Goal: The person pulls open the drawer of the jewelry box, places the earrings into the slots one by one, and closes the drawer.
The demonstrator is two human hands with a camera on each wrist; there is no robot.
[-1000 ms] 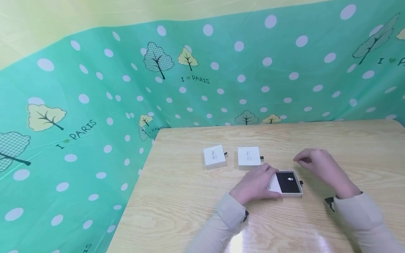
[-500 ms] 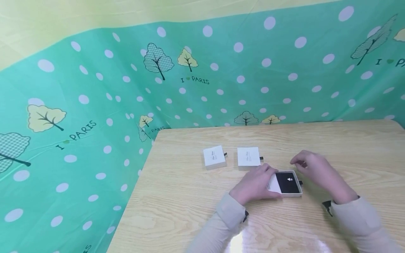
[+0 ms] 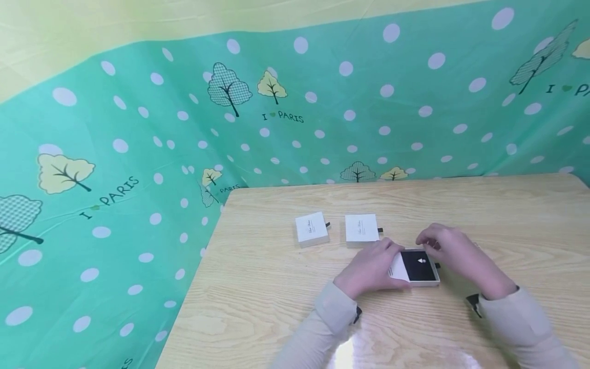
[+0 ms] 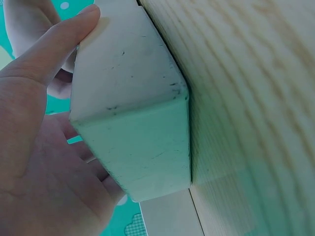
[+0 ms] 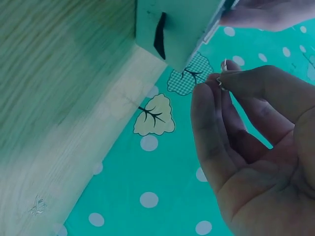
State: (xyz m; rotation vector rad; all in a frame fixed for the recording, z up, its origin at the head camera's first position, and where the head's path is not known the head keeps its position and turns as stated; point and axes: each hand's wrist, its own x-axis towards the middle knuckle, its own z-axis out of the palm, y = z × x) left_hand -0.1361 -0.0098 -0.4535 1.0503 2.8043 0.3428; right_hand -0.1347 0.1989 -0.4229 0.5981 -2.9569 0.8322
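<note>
A white drawer-style jewellery box point(image 3: 400, 271) lies on the table with its tray partly slid out. On the tray's black pad point(image 3: 416, 271) sits a small pale ornament point(image 3: 421, 261). My left hand point(image 3: 371, 269) grips the box's sleeve from the left, thumb on the near side and fingers on the far side. Over the tray's far right corner hovers my right hand point(image 3: 449, 251). Between its thumb and forefinger it pinches a tiny silvery earring point(image 5: 220, 82), partly hidden by the fingertips. A black pull tab point(image 5: 160, 37) shows on the tray's end in the right wrist view.
Two closed white boxes point(image 3: 312, 228) point(image 3: 361, 229) with black tabs stand farther back to the left on the wooden table point(image 3: 258, 287). A small glinting clear thing point(image 5: 37, 204) lies on the tabletop. A green dotted cloth point(image 3: 286, 148) hangs behind.
My right hand has moved left and slightly nearer, from beyond the tray to above its corner, still pinching the earring. My left hand and the box have stayed put.
</note>
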